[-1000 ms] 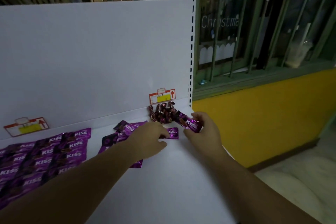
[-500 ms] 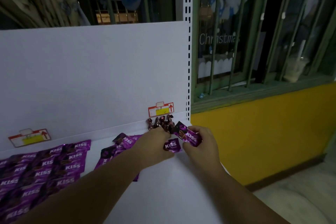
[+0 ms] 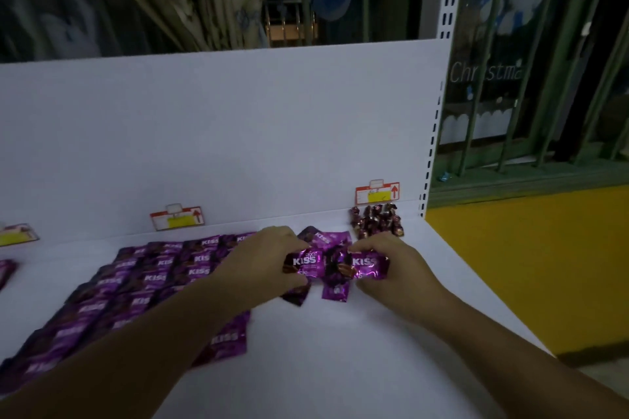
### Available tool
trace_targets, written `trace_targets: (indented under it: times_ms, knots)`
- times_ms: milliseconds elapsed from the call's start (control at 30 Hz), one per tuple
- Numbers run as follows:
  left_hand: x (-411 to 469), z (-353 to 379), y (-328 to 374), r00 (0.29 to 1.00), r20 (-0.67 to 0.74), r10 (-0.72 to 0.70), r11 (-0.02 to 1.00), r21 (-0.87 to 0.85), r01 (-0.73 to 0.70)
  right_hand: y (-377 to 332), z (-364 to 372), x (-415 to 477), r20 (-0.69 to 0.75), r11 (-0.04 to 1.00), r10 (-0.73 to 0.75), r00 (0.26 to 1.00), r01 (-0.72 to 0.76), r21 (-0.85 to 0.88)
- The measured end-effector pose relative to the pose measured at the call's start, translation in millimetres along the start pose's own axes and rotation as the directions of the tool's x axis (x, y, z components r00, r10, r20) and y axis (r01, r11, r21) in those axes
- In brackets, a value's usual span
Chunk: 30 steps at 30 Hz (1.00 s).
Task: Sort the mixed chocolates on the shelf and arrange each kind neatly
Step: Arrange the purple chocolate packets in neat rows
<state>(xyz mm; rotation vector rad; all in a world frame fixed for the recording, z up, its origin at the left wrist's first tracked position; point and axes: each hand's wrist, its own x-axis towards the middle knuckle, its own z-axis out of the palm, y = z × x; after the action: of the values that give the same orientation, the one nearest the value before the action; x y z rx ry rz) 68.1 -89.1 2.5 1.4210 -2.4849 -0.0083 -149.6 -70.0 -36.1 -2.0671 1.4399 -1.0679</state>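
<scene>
Purple KISS chocolate packets point(image 3: 160, 282) lie in overlapping rows on the white shelf point(image 3: 340, 350), left of centre. My left hand point(image 3: 269, 258) grips one KISS packet point(image 3: 306, 264) and my right hand point(image 3: 391, 269) grips another KISS packet point(image 3: 369, 265), the two held side by side just above the shelf. Below them lie a few loose purple packets point(image 3: 335, 291). A small heap of dark brown wrapped chocolates point(image 3: 376, 219) sits at the back right, against the shelf's back panel.
Red and yellow price tags point(image 3: 377, 192) point(image 3: 177, 218) stand along the white back panel. The shelf's right edge drops off beside a yellow wall point(image 3: 531, 265). A perforated upright post point(image 3: 439, 95) and barred green window frames point(image 3: 544, 78) are at the right.
The view has swung left, so more of the packet rows show. My left hand has picked up a packet, and both hands now hold packets side by side above the shelf.
</scene>
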Motion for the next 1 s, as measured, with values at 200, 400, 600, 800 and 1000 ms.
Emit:
trace_targets:
  times_ms: [200,400,600,800,1000]
  knots:
    - [-61,-28,-49,1.0,-0.006,-0.003,0.999,-0.039,0.003,-55,45,-4,0.049,0.991,-0.102,0.994,0.106,-0.083]
    - [-141,-53,-121,0.998,-0.026,-0.05,0.996,-0.076,0.048,-124,110,-11,0.117,0.992,-0.111,0.987,0.118,-0.055]
    - [-207,-67,-184,0.991,-0.046,-0.129,0.983,-0.139,0.122,-163,168,-21,0.091,0.979,-0.147,0.985,0.158,-0.129]
    - [-255,-52,-217,0.996,-0.042,-0.078,0.978,-0.195,0.069,-176,210,-41,0.008,0.975,-0.175,0.985,0.175,-0.14]
    - [-274,-29,-227,0.994,-0.067,-0.088,0.941,-0.334,0.061,-178,233,-56,-0.013,0.973,-0.197,0.98,0.194,-0.122]
